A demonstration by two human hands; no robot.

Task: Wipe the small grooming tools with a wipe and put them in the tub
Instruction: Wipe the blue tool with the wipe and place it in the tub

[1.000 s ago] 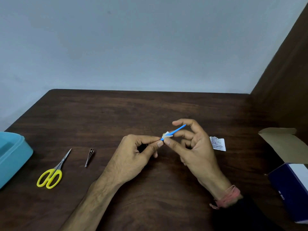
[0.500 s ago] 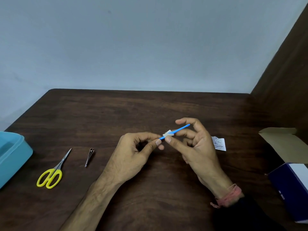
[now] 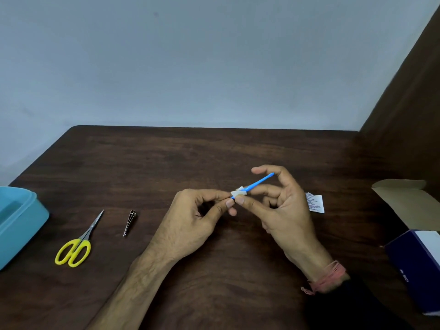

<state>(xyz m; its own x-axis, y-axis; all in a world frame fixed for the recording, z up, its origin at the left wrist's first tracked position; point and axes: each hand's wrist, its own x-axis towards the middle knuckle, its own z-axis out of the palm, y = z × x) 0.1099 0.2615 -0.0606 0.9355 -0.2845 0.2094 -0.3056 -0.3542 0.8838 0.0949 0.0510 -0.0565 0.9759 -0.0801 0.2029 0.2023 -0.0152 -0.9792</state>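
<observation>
At the far left edge: we saw the teal tub (image 3: 21, 225) on the dark table (image 3: 214, 151).
Scissors (image 3: 78, 241), clipper (image 3: 129, 222): lying apart, right of it.
Left hand (image 3: 190, 225): pinched the blue stick's (image 3: 257, 183) lower end.
Wipe (image 3: 238, 192): wrapped round it.
Right hand (image 3: 283, 210): pinched the wipe, other fingers spread.
Sachet (image 3: 315, 203), box (image 3: 416, 265): further right.

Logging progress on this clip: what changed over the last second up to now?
The blue stick slid up and right through the wipe, so more of it shows beyond the wipe. The right hand drew it out while the left hand kept pinching the wipe around it. Scissors, nail clipper, tub and sachet stayed put.
</observation>
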